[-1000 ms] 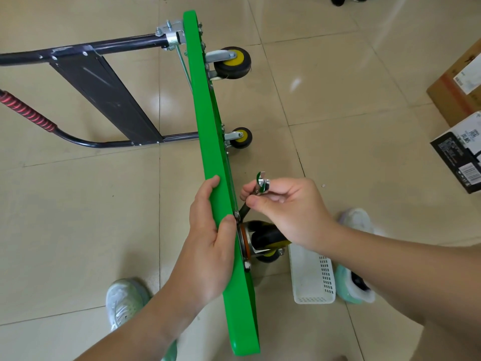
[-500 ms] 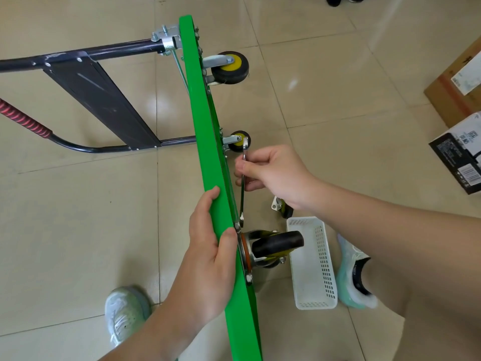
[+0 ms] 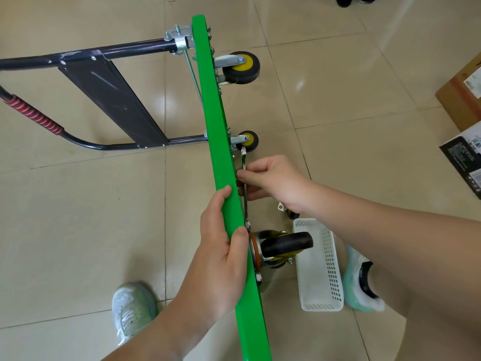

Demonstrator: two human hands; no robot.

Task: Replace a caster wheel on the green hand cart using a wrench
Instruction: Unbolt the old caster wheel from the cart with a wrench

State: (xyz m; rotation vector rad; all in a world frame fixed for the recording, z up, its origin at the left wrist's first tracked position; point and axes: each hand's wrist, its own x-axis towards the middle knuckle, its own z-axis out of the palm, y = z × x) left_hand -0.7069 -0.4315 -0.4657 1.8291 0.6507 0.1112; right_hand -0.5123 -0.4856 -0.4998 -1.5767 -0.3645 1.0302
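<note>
The green hand cart point(image 3: 210, 105) stands on its side edge, deck upright, running from the top of the view down to the bottom. My left hand point(image 3: 221, 246) grips the deck's top edge near the close end. A silver wrench point(image 3: 244, 162) lies along the deck's underside, its lower end at a bolt by the near caster wheel point(image 3: 282, 244), black with a metal bracket. My right hand point(image 3: 270, 181) holds the wrench's shaft. Two yellow-hubbed casters, the far caster point(image 3: 242, 67) and the middle caster point(image 3: 248, 141), stick out to the right.
A white perforated basket point(image 3: 320, 267) lies on the tile floor right of the near caster, with a loose caster point(image 3: 287, 211) just beyond it. The cart's black folded handle point(image 3: 109, 97) extends left. Cardboard boxes point(image 3: 460, 100) sit at the right edge. My shoes flank the cart.
My right hand swung the wrench from pointing right, away from the deck, up to lie along the deck's underside. The left hand kept its grip. The view shifted slightly.
</note>
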